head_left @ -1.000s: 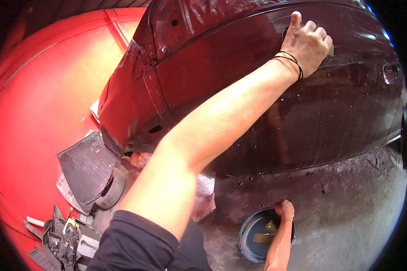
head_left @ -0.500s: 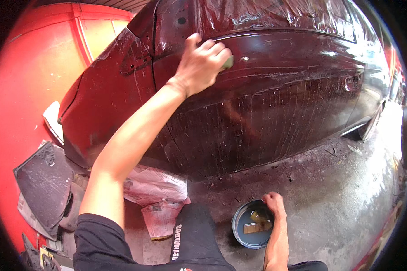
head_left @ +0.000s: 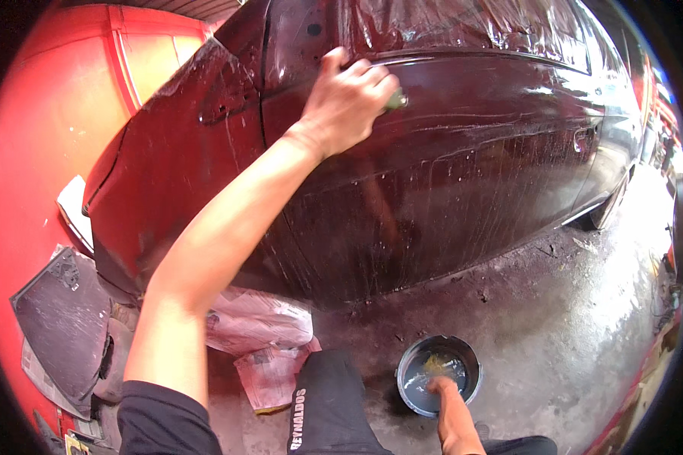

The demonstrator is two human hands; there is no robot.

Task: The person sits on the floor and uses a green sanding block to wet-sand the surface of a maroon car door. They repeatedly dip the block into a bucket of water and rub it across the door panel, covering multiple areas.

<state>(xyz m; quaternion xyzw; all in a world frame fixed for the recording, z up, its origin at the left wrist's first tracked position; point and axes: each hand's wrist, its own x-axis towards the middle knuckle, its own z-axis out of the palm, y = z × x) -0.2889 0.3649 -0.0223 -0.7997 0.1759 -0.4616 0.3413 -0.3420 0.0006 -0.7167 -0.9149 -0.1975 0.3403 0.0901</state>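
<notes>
The green pad (head_left: 397, 99) is at the car door (head_left: 463, 114), near its upper front corner, my left hand (head_left: 350, 104) curled round it; I should press flat and evenly. My right hand (head_left: 442, 386) dips into the bucket's (head_left: 479, 373) water (head_left: 415, 377); I can't tell its grip.

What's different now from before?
The left hand moved left along the car, toward its front. The right hand went from the rim of the bucket down into its water. The left hand still holds the green pad; the bucket stayed on the floor.
</notes>
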